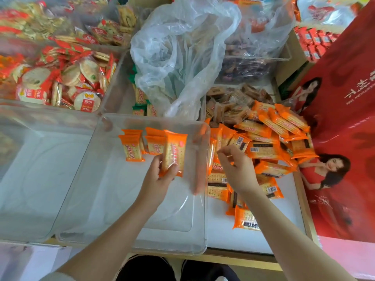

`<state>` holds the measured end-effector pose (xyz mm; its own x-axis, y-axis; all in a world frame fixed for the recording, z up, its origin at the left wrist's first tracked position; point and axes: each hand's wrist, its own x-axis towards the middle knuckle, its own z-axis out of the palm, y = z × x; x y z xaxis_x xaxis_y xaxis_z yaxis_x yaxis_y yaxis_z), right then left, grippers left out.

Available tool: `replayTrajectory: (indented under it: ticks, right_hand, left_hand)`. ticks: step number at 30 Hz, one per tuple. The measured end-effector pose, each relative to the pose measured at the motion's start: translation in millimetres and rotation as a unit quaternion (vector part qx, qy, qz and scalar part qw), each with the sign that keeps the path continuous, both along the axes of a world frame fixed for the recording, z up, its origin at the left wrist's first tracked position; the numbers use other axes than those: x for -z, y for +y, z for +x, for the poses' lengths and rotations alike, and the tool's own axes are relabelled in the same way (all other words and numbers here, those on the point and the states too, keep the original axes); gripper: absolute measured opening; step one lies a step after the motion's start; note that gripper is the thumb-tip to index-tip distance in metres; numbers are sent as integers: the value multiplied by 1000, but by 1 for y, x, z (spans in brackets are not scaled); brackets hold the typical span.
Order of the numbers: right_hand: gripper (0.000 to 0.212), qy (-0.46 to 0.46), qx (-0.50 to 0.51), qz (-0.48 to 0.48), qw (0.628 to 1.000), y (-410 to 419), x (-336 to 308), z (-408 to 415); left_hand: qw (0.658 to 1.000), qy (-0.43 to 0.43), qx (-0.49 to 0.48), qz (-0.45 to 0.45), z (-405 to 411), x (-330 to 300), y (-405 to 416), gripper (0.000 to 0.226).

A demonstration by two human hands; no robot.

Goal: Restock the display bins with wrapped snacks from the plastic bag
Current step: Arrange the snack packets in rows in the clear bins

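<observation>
Orange-wrapped cracker packet [175, 153], gripped upright by the left hand [160, 175] over the clear plastic bin [129, 220]. Two like packets [142, 147] stand at the bin's far end. Right hand [235, 167], fingers loosely curled and holding nothing, hovers above the loose pile of orange packets [269, 138] beside the bin. Crumpled clear plastic bag [182, 47] lies beyond; round rice crackers [67, 82] fill the bin at far left.
</observation>
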<state>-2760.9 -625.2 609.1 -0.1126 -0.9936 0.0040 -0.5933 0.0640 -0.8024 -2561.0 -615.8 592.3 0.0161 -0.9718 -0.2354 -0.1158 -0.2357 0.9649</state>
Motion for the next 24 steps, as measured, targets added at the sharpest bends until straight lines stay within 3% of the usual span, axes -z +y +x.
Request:
replayTrajectory:
  ticks: [3,6,10,13,16,19,22,24]
  right_hand:
    - [20,128,-52,106,985,-2,41,-9]
    - [44,227,-143,203,942,2,64,-6]
    - [54,363,-197,162,896,4,75,-2]
    - [53,424,-227,133,867,5,78,-8]
    - [47,398,-224,106,883,6,75,-19]
    - [52,348,-214,108,906,10,65,-34]
    - [46,263,-178,101,943,16,50,-47]
    - [25,162,-139,116,970,18,36,-53]
  left_hand:
    - [996,12,-69,53,18,22,-11,2]
    - [985,75,-120,98,35,46,-25,18]
    - [984,90,-108,109,45,73,-45,46]
    - [985,70,-124,96,47,94,-55,50]
    - [986,-77,-132,59,46,104,-59,34]
    - [965,-229,-124,9,51,112,-56,22]
    - [939,-318,-126,-24,57,111,-54,18]
    - [932,-331,-146,-6,56,103,-53,19]
